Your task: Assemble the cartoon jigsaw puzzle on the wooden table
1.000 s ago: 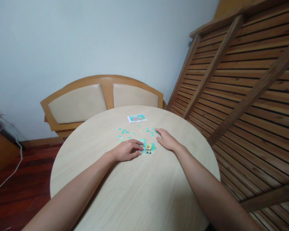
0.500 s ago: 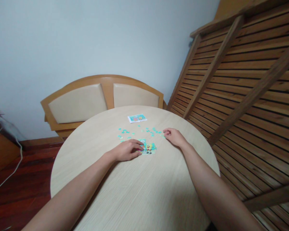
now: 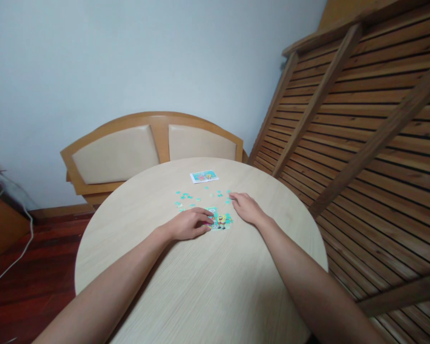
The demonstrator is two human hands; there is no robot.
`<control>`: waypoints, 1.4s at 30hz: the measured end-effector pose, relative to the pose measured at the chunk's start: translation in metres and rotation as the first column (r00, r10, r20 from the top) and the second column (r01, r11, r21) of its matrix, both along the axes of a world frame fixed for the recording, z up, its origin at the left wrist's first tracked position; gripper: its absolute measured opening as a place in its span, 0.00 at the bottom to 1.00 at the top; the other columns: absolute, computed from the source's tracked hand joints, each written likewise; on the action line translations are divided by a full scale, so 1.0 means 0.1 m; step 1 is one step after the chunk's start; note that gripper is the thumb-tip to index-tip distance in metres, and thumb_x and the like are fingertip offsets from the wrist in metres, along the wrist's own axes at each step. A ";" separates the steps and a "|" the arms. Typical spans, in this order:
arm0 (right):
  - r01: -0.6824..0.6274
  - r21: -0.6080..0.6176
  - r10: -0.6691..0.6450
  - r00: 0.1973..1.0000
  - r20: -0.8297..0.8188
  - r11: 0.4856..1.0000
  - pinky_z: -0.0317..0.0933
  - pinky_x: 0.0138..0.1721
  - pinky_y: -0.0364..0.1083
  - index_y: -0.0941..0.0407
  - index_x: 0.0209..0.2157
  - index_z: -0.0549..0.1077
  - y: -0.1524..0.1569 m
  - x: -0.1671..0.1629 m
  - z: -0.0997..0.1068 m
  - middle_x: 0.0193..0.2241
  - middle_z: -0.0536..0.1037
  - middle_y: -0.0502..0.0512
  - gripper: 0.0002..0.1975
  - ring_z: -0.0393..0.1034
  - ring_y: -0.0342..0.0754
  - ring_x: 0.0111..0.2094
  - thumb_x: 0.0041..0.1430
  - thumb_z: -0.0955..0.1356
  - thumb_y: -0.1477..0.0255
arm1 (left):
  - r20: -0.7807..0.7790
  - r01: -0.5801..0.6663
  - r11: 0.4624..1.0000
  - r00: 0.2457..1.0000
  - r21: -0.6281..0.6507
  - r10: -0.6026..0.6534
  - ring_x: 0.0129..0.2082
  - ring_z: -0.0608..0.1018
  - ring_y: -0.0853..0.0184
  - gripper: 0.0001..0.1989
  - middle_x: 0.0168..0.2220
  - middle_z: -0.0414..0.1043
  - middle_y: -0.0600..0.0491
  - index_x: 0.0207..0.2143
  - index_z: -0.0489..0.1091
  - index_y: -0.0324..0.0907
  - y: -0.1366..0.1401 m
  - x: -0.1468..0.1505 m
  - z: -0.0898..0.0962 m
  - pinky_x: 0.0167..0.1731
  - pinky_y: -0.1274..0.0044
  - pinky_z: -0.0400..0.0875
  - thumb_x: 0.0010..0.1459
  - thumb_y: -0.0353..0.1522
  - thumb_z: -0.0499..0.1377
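A partly assembled jigsaw puzzle (image 3: 222, 222) lies flat near the middle of the table, with a yellow cartoon figure on green. My left hand (image 3: 191, 223) rests palm-down over its left side, fingers apart, and covers part of the picture. Beyond the puzzle to the right, my right hand (image 3: 246, 206) lies low over loose green puzzle pieces (image 3: 220, 194). Its fingers stretch out to the left, and some pieces are hidden under it. More loose pieces (image 3: 184, 196) are scattered to the left, past my left hand.
A picture card (image 3: 204, 177) with cartoon figures lies farther back on the round wooden table (image 3: 186, 296). Behind the table stands a padded headboard (image 3: 160, 138). A slatted wooden frame (image 3: 344, 143) leans at the right. A white cable (image 3: 31, 229) hangs at the left.
My right hand has moved left across the loose pieces, closer to the puzzle, and its fingers have straightened. My left hand has stayed in place on the puzzle.
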State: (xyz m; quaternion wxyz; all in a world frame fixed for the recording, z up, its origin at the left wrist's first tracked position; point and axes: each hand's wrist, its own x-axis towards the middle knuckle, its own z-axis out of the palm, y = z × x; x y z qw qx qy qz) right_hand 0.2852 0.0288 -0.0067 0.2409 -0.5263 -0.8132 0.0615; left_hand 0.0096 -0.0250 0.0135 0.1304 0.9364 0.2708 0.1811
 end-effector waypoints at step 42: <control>-0.233 -0.142 0.216 0.968 -0.126 0.962 0.65 0.44 0.47 0.57 0.38 0.81 -0.06 0.12 0.14 0.38 0.81 0.58 0.12 0.73 0.51 0.39 0.54 0.71 0.67 | 0.021 0.012 1.000 1.000 -0.008 -0.012 0.53 0.75 0.60 0.13 0.53 0.74 0.44 0.47 0.76 0.43 0.02 -0.02 -0.02 0.56 0.69 0.68 0.65 0.37 0.57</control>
